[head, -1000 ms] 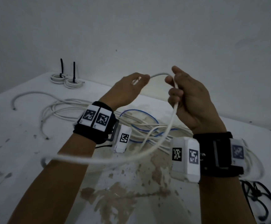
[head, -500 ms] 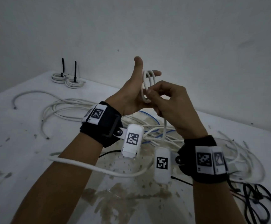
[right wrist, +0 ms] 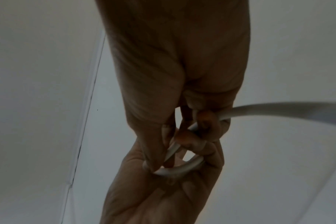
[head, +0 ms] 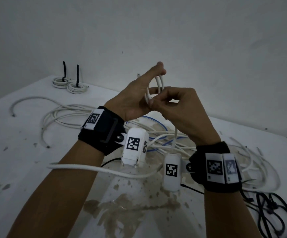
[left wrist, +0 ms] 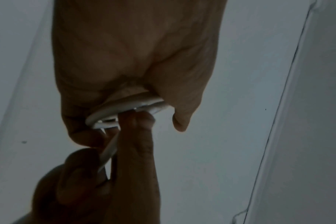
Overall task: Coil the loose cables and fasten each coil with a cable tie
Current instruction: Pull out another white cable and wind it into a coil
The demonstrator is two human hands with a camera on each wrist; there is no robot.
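Dim, flat light, grainy, wrist views murky, perhaps slightly blurred

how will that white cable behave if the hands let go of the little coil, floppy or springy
Probably springy: the white cable holds round loops only while the left hand and right hand pinch it. Its free length arcs in the air rather than drooping, so the coil would likely unwind.

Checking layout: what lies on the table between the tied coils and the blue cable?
Head view: loose white cables lie between the tied coils and blue cable.

Left hand (head: 135, 98) raised, thumb up — right hand (head: 182, 109) pinching.
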